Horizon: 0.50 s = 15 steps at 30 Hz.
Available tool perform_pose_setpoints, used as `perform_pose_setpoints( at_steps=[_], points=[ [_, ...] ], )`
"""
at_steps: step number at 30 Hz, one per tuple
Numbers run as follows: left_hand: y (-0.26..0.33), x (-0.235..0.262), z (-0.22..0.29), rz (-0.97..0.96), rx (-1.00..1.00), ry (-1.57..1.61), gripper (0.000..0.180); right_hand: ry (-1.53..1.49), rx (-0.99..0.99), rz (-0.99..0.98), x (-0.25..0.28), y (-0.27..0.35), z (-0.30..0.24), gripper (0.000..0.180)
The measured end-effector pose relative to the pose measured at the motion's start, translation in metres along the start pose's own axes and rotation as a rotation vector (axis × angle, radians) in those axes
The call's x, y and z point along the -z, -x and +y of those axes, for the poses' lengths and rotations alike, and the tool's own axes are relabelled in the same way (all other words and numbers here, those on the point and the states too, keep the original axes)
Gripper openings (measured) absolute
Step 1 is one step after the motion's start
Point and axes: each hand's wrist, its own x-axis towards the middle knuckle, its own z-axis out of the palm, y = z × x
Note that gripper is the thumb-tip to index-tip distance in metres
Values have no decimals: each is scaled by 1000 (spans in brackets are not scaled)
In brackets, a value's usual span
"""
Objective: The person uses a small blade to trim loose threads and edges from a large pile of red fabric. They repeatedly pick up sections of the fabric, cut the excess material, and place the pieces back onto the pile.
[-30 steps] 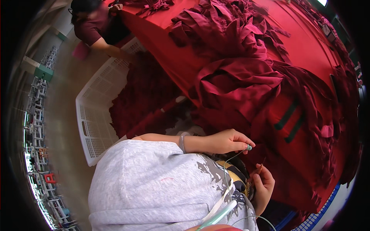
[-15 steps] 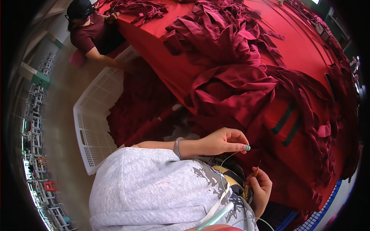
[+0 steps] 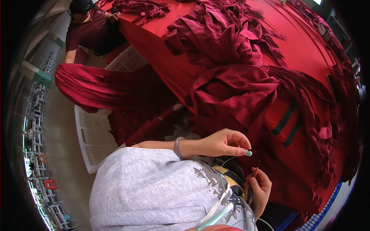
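Observation:
My left hand [image 3: 227, 143], a grey band around its wrist, reaches in over my lap. Its thumb and fingers pinch a small pale green bead-like piece [image 3: 248, 153] at the end of a thin green cord [image 3: 221, 169]. The cord hangs back toward my shirt front. Lower right, my right hand [image 3: 260, 189] has thumb and forefinger pressed together. A thin, slender thing [image 3: 256, 171] sticks up from that pinch, too small to name. Both hands are apart from each other, in front of dark red cloth [image 3: 235, 92] heaped on the red-covered table.
A white perforated basket [image 3: 94, 133] holding dark red cloth stands at the left. Beyond it, another person [image 3: 86, 30] holds up a length of dark red cloth [image 3: 96, 86]. Two dark green strips [image 3: 293, 131] lie on the red table [image 3: 304, 42]. A blue grid basket [image 3: 320, 211] is at lower right.
The other person has lifted a length of dark red cloth from the basket out toward the left. My left hand has shifted slightly right and down with the bead-like piece; my right hand is nearly still.

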Motion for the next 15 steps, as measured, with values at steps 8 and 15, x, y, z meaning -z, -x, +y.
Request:
perform_pose_setpoints(
  at_steps=[8,15],
  points=[
    [-2,-2,5,-9,16,-16,20,7,-11,71,1,5,3,32],
    [-1,1,-2,50,16,-24,20,44,-27,32,-1,2,-2,32]
  ],
)
